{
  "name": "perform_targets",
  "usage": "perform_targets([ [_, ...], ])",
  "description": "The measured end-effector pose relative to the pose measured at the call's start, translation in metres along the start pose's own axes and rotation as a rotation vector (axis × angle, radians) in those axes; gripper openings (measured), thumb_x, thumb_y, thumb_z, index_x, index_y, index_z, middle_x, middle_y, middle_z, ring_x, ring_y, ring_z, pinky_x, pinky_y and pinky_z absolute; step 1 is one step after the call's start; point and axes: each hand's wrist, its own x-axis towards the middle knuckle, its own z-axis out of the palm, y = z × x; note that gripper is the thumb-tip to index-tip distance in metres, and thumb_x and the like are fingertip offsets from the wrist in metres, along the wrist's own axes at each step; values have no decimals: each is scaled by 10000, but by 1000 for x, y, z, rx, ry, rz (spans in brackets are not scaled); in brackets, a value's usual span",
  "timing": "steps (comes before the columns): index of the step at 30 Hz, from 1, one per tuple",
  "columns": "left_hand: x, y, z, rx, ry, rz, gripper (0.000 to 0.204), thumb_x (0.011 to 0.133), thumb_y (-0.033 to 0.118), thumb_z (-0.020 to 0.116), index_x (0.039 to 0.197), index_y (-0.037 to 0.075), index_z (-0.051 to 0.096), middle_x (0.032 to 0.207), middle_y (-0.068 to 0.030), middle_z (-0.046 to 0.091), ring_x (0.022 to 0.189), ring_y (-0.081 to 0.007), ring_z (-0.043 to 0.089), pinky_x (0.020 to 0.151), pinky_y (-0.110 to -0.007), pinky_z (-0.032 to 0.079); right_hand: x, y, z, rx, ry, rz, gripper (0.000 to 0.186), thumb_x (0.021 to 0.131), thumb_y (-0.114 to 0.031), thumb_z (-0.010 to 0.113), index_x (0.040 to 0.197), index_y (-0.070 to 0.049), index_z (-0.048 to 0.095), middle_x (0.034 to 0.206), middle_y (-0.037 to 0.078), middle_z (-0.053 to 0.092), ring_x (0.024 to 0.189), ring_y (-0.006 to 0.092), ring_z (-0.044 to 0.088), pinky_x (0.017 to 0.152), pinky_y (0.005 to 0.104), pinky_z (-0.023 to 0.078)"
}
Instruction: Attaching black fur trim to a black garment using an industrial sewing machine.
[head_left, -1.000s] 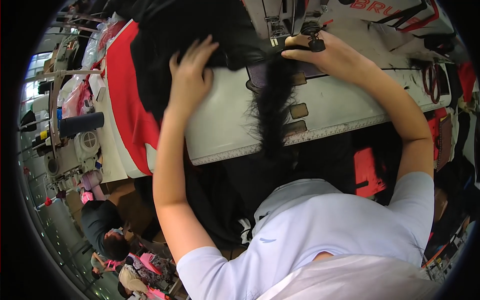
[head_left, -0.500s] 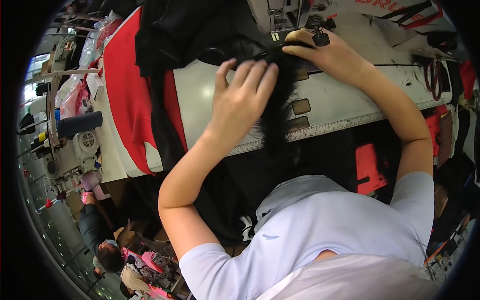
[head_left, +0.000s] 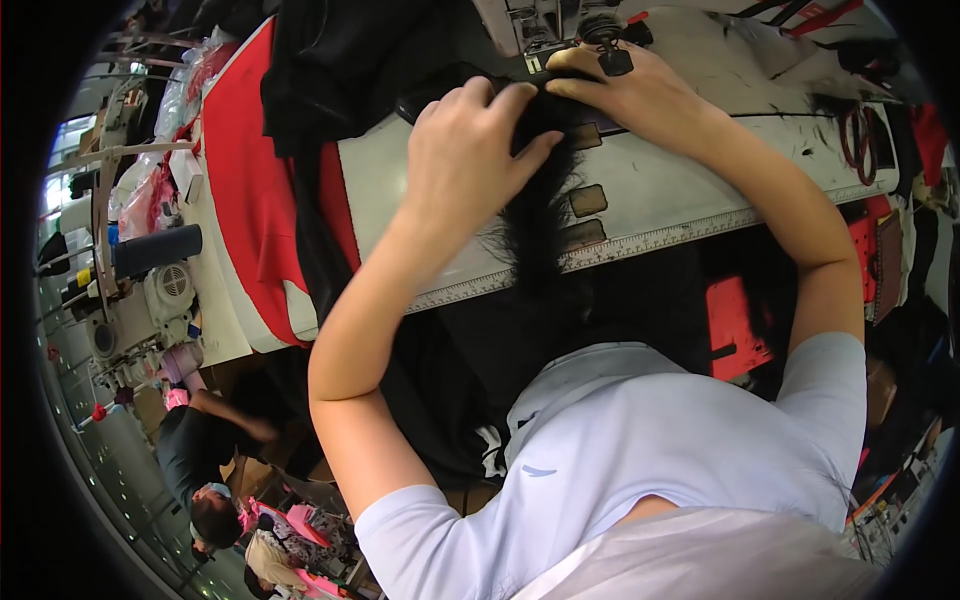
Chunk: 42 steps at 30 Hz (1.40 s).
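A strip of black fur trim (head_left: 538, 215) runs from under the sewing machine's presser foot (head_left: 533, 62) toward the table's front edge. My left hand (head_left: 460, 150) curls its fingers over the fur and the black cloth left of the foot, thumb apart on the fur. Just right of the foot, my right hand (head_left: 640, 95) pinches the upper end of the fur between thumb and fingers; its fingertips are partly hidden. The black garment (head_left: 325, 85) that the fur meets spreads to the far left, over a red cloth (head_left: 240, 170).
A ruler strip (head_left: 660, 240) lines the front edge of the white machine table (head_left: 390, 210). Metal plates (head_left: 588, 200) are set into it. At right hangs a dark red cord loop (head_left: 858, 145). Other people (head_left: 215, 510) work at lower left, near another machine (head_left: 170, 290).
My left hand has moved up and slightly left, its fingers curling more and its thumb now showing. The right hand has shifted slightly left and up. A co-worker at lower left has moved an arm.
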Motion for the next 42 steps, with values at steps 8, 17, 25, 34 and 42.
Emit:
perform_targets([
  [8, -10, 3, 30, 304, 195, 39, 313, 705, 273, 780, 936, 105, 653, 701, 7, 548, 680, -170, 555, 655, -320, 393, 5, 7, 11, -99, 70, -82, 203, 804, -178, 636, 967, -66, 678, 873, 51, 635, 908, 256, 624, 816, 352, 518],
  [17, -5, 1, 32, 338, 199, 162, 114, 789, 142, 651, 880, 74, 660, 1035, -21, 596, 1032, -164, 552, 929, -389, 373, 9, 2, 9, -147, 197, -1, 156, 809, -223, 678, 755, -78, 656, 790, 55, 593, 813, 221, 606, 766, 347, 508],
  [25, 0, -12, 38, 243, 174, 178, 167, 807, 82, 614, 932, 20, 705, 1006, -45, 686, 982, -164, 637, 1118, -524, 306, 7, 1, 13, -59, 167, 163, 202, 754, -259, 721, 758, -66, 660, 799, 63, 600, 817, 231, 603, 761, 340, 503],
  [34, 20, -31, 41, 144, 190, 191, 123, 820, 90, 670, 927, 53, 715, 907, -29, 689, 936, -142, 668, 1141, -544, 293, 6, 6, 15, -7, 217, 255, 138, 800, -179, 732, 754, -76, 652, 712, 49, 636, 698, 254, 605, 629, 353, 463],
  [42, 21, -33, 48, 206, 224, 174, 78, 809, 103, 659, 873, 76, 694, 821, -1, 597, 887, -141, 632, 1116, -645, 229, -1, 13, 25, -314, 138, 107, 102, 823, -191, 701, 922, -207, 721, 733, -27, 664, 652, 163, 620, 606, 310, 399],
])
